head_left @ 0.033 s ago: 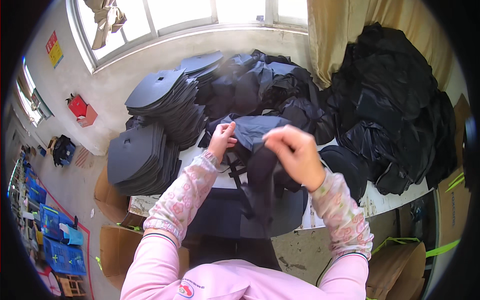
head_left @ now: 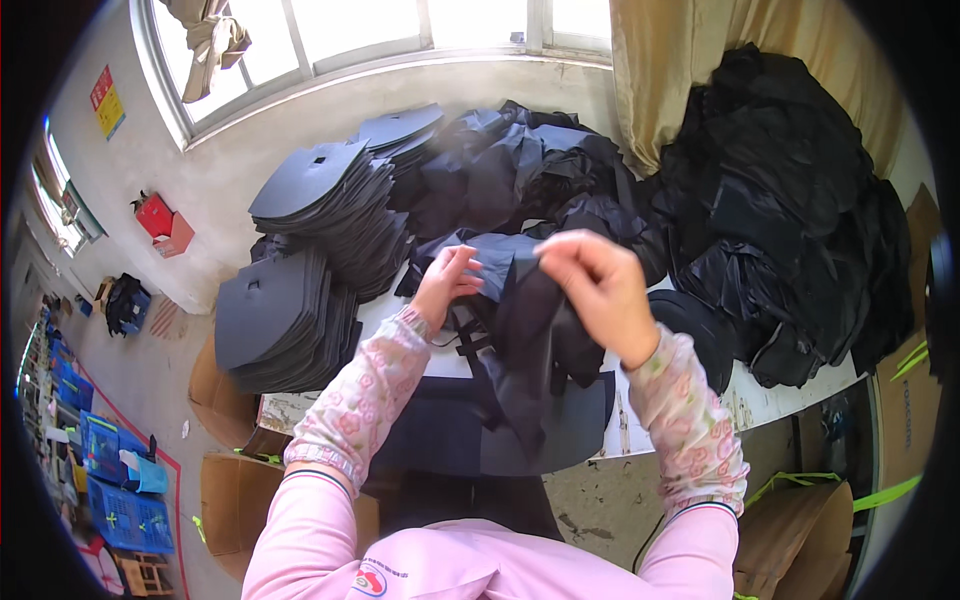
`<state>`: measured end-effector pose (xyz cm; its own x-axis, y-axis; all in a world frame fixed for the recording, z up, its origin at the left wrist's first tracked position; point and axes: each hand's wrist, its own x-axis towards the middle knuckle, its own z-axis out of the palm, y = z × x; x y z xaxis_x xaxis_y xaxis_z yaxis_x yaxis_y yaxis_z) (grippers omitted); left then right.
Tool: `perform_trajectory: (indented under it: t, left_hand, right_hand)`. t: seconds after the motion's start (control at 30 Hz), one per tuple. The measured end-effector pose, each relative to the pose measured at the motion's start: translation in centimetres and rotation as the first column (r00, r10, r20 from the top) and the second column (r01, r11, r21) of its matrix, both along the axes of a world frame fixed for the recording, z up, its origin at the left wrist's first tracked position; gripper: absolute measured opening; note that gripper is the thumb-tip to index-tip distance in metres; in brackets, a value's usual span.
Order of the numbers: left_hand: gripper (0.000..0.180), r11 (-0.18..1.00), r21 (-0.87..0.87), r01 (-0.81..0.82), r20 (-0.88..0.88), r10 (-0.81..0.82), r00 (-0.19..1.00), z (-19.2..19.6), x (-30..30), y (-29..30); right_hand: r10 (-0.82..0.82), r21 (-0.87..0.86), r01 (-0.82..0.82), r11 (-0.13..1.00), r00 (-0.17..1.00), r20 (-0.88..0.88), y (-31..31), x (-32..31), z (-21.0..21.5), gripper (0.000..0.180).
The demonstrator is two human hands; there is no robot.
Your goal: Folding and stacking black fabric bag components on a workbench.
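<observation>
Both hands on a dark fabric piece over the worktable

We see the left hand (head_left: 447,283) and right hand (head_left: 598,290) each pinching the dark fabric piece (head_left: 530,330), lifted just above the worktable (head_left: 760,400), near stacked grey panels (head_left: 300,260).

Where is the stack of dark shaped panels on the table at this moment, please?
In the head view the stack of dark shaped panels sits at the table's left end, under the window, left of the left hand and the dark fabric piece both hands hold.

White table (head_left: 745,405) bears stacked dark foam panels (head_left: 300,250) and heaped black fabric (head_left: 790,210)
</observation>
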<state>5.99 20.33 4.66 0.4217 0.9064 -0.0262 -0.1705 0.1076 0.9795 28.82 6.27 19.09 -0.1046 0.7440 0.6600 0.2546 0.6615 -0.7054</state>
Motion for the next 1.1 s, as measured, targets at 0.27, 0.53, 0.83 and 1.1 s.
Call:
perform_trajectory:
  t: [0.27, 0.53, 0.83, 1.1]
  left_hand:
    - [0.037, 0.912, 0.247, 0.327, 0.149, -0.369, 0.917, 10.9, 1.4, -10.6]
    - [0.019, 0.994, -0.078, -0.070, 0.341, 0.092, 0.936, 14.5, -1.0, -12.0]
    - [0.030, 0.989, -0.147, 0.024, 0.358, 0.031, 0.933, 13.0, -0.9, -12.2]
    - [0.078, 0.885, 0.461, 0.068, 0.209, -0.183, 0.961, 12.2, -3.1, -14.2]
  right_hand:
    - [-0.079, 0.078, 0.084, 0.993, 0.995, -0.063, 1.6, 0.5, 6.2, 0.010]
    - [-0.441, 0.605, 0.158, 0.780, 0.825, 0.353, -4.5, -2.4, 5.7, 0.028]
    - [-0.446, 0.605, -0.063, 0.794, 0.615, 0.650, -6.4, -7.1, 1.9, 0.018]
    - [-0.137, 0.201, 0.108, 0.974, 0.981, 0.138, -4.9, -5.8, 8.7, 0.018]
